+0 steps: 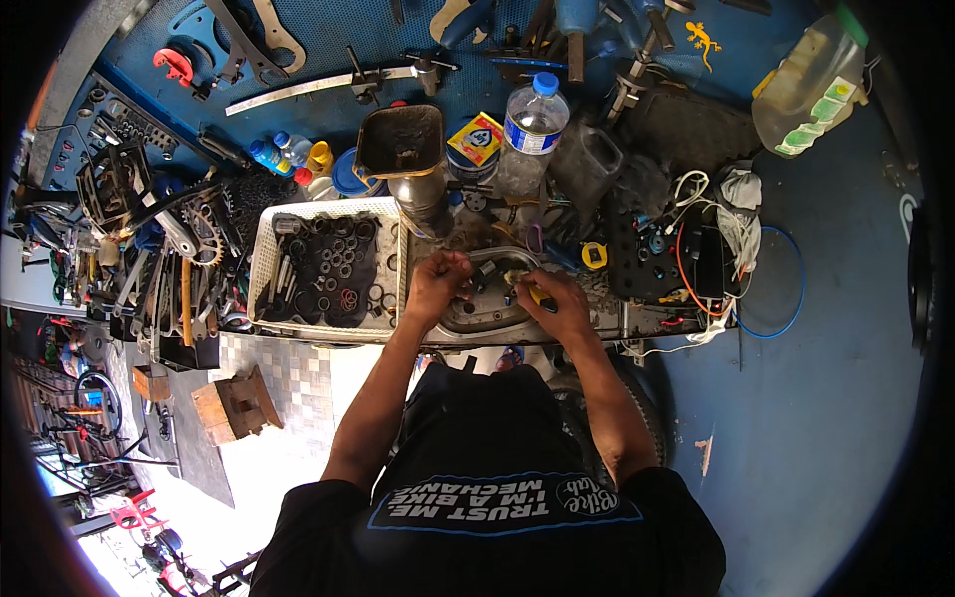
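My right hand (pixel 559 308) is closed around a brush with a yellow-and-black handle (pixel 543 298). Its pale, frayed bristles (pixel 514 278) point in toward my left hand. The fingers of my left hand (pixel 436 286) are pinched together over the tray's left side; whatever they hold is too small and dark to name. Under both hands lies a shallow metal tray (pixel 487 324) with rounded ends. A small dark cylindrical part (pixel 484 269) shows between the hands, inside the tray.
Left of the tray stands a white plastic basket (pixel 401 239) of rings and small metal parts. A cut-open container (pixel 401 149), a clear bottle with a blue cap (pixel 535 129) and a yellow tape measure (pixel 594 255) sit behind. Cables (pixel 686 269) lie at the right; tools crowd the left.
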A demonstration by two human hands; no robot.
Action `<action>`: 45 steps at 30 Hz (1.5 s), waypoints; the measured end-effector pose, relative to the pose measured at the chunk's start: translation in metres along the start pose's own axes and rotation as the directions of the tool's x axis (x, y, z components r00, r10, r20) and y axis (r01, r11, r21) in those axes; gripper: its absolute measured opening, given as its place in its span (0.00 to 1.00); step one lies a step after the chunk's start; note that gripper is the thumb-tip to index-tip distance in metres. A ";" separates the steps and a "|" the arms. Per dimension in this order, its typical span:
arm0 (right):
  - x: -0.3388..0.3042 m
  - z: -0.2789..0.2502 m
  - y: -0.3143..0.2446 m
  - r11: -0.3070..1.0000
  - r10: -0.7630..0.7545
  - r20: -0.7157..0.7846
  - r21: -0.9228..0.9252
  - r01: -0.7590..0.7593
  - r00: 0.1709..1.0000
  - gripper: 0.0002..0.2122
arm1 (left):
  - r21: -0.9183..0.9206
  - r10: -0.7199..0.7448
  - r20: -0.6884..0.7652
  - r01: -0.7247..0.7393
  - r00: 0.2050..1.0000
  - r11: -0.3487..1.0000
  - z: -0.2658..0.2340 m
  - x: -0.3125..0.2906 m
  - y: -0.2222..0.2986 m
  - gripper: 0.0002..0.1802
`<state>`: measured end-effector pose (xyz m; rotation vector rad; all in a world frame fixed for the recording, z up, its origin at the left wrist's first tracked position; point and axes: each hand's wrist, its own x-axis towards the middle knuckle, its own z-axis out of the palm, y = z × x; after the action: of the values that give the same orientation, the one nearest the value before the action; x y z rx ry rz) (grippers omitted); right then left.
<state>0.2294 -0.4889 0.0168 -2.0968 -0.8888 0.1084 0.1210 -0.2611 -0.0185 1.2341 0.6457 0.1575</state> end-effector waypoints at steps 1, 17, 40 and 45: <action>0.001 -0.001 -0.003 0.999 -0.023 -0.019 -0.024 0.023 1.000 0.10 | -0.127 -0.047 0.008 0.047 0.999 0.991 0.000 -0.003 0.001 0.11; -0.004 0.003 -0.023 0.889 0.190 0.057 0.414 -0.196 0.980 0.08 | -0.230 -0.097 0.073 0.111 0.993 0.967 0.008 -0.014 -0.020 0.09; -0.012 -0.002 -0.012 0.944 0.103 -0.059 0.319 -0.079 0.993 0.07 | 0.337 0.225 0.030 -0.222 0.974 0.915 0.028 -0.032 0.031 0.14; -0.015 -0.024 -0.015 0.878 0.274 0.021 0.402 -0.259 0.962 0.07 | 0.576 0.672 0.254 -0.667 0.696 0.474 0.078 -0.075 0.116 0.12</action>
<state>0.2188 -0.5091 0.0398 -1.8106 -0.4958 0.3667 0.1282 -0.3193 0.1291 2.1334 0.1509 0.6541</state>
